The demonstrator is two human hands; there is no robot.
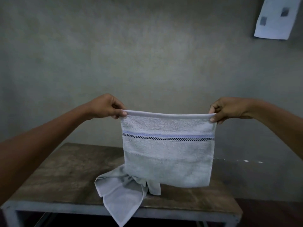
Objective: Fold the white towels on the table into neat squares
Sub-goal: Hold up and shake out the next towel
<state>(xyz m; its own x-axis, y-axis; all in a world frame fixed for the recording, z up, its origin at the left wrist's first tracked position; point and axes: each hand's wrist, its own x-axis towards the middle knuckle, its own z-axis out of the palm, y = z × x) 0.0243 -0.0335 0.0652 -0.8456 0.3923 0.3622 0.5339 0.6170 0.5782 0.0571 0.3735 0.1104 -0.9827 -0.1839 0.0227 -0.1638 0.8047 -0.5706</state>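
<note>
A white towel (168, 154) with a blue and black-checked stripe hangs doubled over in the air above the table (62, 174). My left hand (106, 106) pinches its top left corner and my right hand (227, 108) pinches its top right corner, so the top edge is stretched flat between them. The towel's lower edge hangs just above the tabletop. Behind and below it a second white towel (121, 195) lies crumpled on the table, one end drooping over the front edge.
The small wooden table has a pale metal frame (49, 208) along its front. A grey wall (147, 54) rises close behind it. A sheet of paper (277, 18) hangs on the wall at the upper right.
</note>
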